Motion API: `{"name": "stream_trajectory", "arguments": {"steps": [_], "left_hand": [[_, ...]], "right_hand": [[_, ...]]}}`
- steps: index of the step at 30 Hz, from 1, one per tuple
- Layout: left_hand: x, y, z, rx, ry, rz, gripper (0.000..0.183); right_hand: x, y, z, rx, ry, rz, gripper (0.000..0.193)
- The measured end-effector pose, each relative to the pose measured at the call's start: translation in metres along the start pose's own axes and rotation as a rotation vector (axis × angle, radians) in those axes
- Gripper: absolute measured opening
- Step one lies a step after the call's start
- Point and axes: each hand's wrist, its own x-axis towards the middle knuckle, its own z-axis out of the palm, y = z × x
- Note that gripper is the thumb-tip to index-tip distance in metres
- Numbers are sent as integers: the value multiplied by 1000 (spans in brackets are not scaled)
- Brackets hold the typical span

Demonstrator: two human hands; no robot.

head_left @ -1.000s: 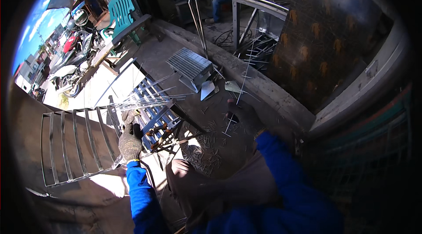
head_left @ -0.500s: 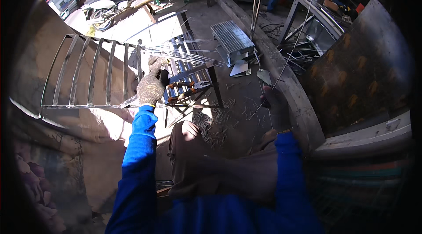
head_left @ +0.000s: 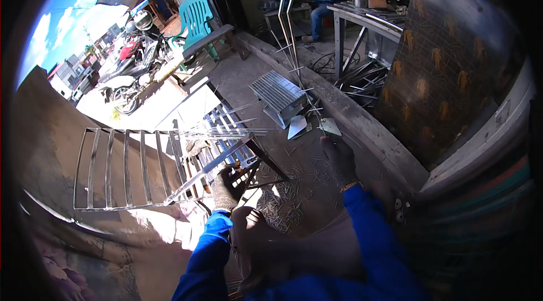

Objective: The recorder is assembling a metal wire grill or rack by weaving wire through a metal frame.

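Note:
My left hand (head_left: pixel 225 189), in a knitted glove with dark fingers, is at the near edge of a slatted metal bench. Its fingers curl at the orange handles of pliers (head_left: pixel 247 162), partly hidden by the glove. On the right, my gloved right hand (head_left: pixel 339 161) is closed on the lower end of a thin metal rod (head_left: pixel 301 79) with short crosspieces along it. Loose thin rods (head_left: pixel 223 130) lie fanned across the bench (head_left: pixel 212 159). A curved, barred metal frame (head_left: pixel 127 168) extends left from the bench.
A ribbed metal box (head_left: pixel 278 92) and flat metal plates (head_left: pixel 297 127) are on the floor ahead. Cut metal pieces (head_left: pixel 280 205) litter the ground near my knees. A concrete ledge (head_left: pixel 362 126) runs along the right. Farther back are a worktable (head_left: pixel 367 21), a seated person (head_left: pixel 323 1) and a green chair (head_left: pixel 196 18).
My view has tilted up and turned. My left hand has moved from the loose rods to the pliers at the bench's near edge. The rod in my right hand now points up and left.

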Motion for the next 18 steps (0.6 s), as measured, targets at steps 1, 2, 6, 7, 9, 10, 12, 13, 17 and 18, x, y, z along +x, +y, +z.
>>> {"name": "stream_trajectory", "arguments": {"steps": [1,2,6,7,9,10,12,13,17,18], "left_hand": [[0,-14,0,60,-136,-83,43],[-3,-35,4,125,-16,21,31],[18,-20,28,367,-2,-307,35],[13,-19,23,328,21,-239,38],[8,-11,19,332,70,-191,34],[3,-12,18,258,152,-91,26],[-12,-4,1,146,133,-33,18],[-15,6,-7,100,103,-48,18],[-23,57,-49,-164,23,65,21],[-26,68,-55,-374,11,39,18]], "right_hand": [[-2,-8,4,22,-4,-10,34],[-8,-23,12,90,-42,70,34],[-10,-14,8,246,-34,182,33],[-9,-9,7,237,-33,196,33],[-8,-2,11,261,-49,186,32],[-6,-1,12,286,-69,178,32],[-9,-7,12,229,-74,160,33],[-11,-12,10,164,-70,142,34],[-11,-24,7,88,-95,124,37],[-12,-25,8,17,-91,46,38]]}}
